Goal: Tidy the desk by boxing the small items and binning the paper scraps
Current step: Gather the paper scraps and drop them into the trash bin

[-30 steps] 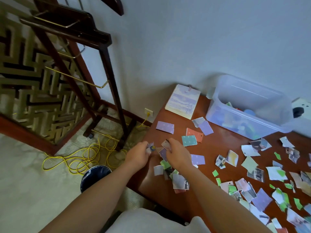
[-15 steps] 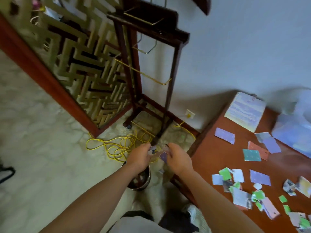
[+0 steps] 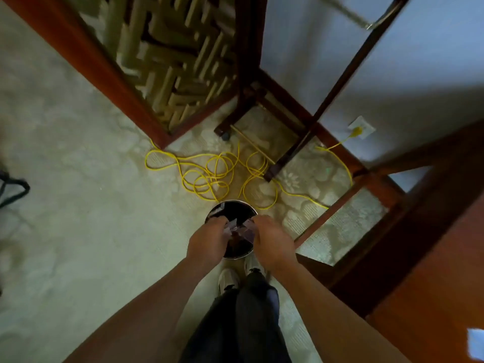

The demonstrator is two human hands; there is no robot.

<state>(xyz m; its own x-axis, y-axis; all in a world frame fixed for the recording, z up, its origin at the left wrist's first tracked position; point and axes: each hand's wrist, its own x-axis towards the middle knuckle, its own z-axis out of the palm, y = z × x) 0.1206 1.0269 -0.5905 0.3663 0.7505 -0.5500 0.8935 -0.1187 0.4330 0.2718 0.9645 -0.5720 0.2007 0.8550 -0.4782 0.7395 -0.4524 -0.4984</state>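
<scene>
while over the bin [image 3: 237, 205], left hand [image 3: 209, 241] and right hand [image 3: 272, 243] pinch scraps [image 3: 247, 233].

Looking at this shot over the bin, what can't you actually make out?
Head view throughout.
Fingers of the left hand and right hand: hidden behind the backs of the hands, so whether they grip the paper scraps is unclear.
Bin: both hands cover its near rim and most of its contents.
Desk: cut off by the right edge.
Dark object: cropped by the left edge and blurred.
</scene>
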